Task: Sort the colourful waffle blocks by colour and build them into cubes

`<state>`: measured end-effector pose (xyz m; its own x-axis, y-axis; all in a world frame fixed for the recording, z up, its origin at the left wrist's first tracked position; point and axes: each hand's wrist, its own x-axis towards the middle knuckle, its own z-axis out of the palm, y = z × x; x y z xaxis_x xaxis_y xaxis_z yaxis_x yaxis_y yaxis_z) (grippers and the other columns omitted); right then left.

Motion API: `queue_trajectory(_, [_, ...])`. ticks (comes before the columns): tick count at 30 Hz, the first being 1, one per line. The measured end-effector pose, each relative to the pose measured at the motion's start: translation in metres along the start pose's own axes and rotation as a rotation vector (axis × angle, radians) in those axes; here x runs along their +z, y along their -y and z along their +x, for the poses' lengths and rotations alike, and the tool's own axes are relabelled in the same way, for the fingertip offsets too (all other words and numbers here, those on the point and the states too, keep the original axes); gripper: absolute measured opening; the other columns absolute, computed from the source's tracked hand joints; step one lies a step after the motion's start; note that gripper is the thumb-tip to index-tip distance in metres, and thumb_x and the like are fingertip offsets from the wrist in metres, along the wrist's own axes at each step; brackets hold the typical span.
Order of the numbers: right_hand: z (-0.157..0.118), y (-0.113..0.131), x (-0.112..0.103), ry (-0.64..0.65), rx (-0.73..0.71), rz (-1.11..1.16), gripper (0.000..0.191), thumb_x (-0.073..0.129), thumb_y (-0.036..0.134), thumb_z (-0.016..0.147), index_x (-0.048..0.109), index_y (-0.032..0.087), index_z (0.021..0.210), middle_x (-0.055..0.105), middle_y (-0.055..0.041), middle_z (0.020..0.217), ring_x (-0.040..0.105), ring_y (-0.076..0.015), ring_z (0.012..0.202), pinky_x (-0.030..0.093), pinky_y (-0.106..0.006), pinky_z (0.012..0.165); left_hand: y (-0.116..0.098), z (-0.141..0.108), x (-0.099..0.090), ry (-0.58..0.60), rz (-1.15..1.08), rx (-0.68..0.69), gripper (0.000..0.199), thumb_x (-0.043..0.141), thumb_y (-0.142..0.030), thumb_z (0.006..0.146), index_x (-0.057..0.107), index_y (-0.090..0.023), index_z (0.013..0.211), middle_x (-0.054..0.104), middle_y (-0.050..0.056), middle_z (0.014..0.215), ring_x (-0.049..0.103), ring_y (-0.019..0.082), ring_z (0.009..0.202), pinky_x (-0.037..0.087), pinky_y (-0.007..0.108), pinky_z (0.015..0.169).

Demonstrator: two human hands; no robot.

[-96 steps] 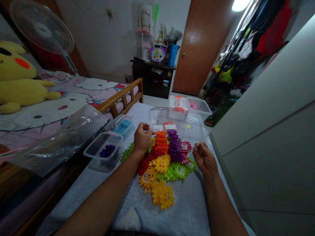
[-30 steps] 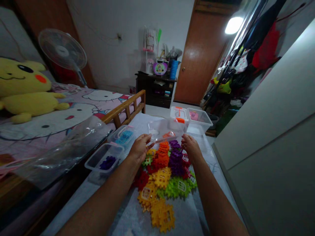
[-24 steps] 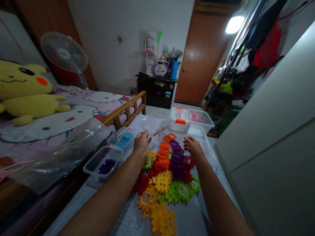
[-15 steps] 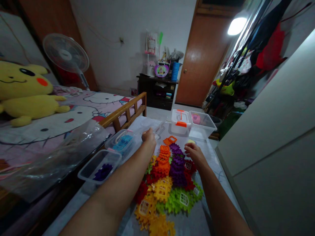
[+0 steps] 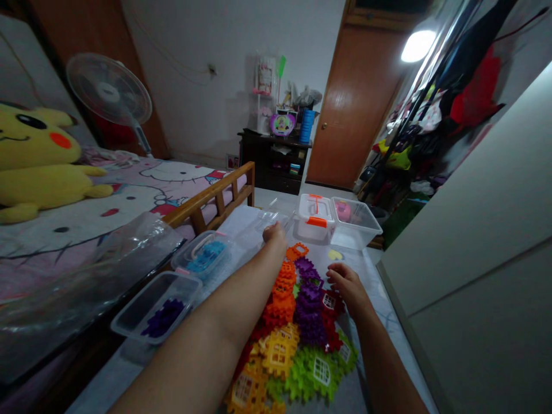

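My left hand [image 5: 275, 232] is closed on the edge of a clear plastic lid [image 5: 278, 215], held beyond the pile of toy pieces. My right hand [image 5: 344, 280] hovers with loosely bent fingers and nothing visible in them, just right of the purple gear-edged building pieces [image 5: 309, 302]. Beside these run orange pieces [image 5: 282, 296], with red pieces [image 5: 331, 316] on the right. Yellow pieces [image 5: 280, 349] and green pieces [image 5: 317, 374], some with window grids, spread nearest me. My left forearm hides part of the pile.
To the left stand a clear box with purple pieces [image 5: 157, 305] and a clear box with blue pieces [image 5: 202, 256]. A white lidded box with orange clips [image 5: 316, 215] and a clear bin [image 5: 356, 224] sit at the far end. A wooden bed rail [image 5: 211, 198] borders the left.
My left hand has moved right with the clear lid, which now stands more tilted. My right hand has shifted slightly right and nearer. The view has shifted a little.
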<state>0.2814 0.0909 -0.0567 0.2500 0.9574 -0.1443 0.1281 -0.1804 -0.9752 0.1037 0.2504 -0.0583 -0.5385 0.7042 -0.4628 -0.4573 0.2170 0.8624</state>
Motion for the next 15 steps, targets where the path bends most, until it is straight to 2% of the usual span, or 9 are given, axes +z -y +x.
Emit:
queue_trajectory(5, [-0.005, -0.002, -0.002, 0.019, 0.020, 0.026, 0.031, 0.070, 0.043, 0.059, 0.062, 0.020, 0.079, 0.060, 0.0014, 0.070, 0.055, -0.0147, 0.058, 0.044, -0.028, 0.053, 0.005, -0.008, 0.010, 0.028, 0.016, -0.036, 0.018, 0.070, -0.025, 0.084, 0.059, -0.017, 0.072, 0.056, -0.001, 0.065, 0.053, 0.013, 0.057, 0.040, 0.026, 0.055])
queue_trajectory(11, [-0.006, -0.008, -0.003, 0.038, -0.001, 0.010, 0.031, 0.069, 0.044, 0.063, 0.061, 0.021, 0.083, 0.060, 0.0016, 0.073, 0.054, -0.0142, 0.056, 0.045, -0.028, 0.050, 0.008, -0.011, 0.017, 0.072, 0.028, -0.063, 0.019, 0.068, -0.026, 0.083, 0.055, -0.021, 0.070, 0.050, -0.003, 0.057, 0.051, 0.014, 0.053, 0.041, 0.027, 0.054])
queue_trajectory(15, [-0.004, -0.011, 0.000, 0.054, -0.002, 0.056, 0.030, 0.070, 0.042, 0.061, 0.060, 0.022, 0.081, 0.059, 0.0017, 0.075, 0.057, -0.0154, 0.060, 0.052, -0.031, 0.055, 0.013, -0.008, 0.022, 0.126, 0.038, -0.069, 0.015, 0.066, -0.026, 0.084, 0.057, -0.021, 0.074, 0.050, -0.003, 0.056, 0.053, 0.015, 0.055, 0.043, 0.027, 0.054])
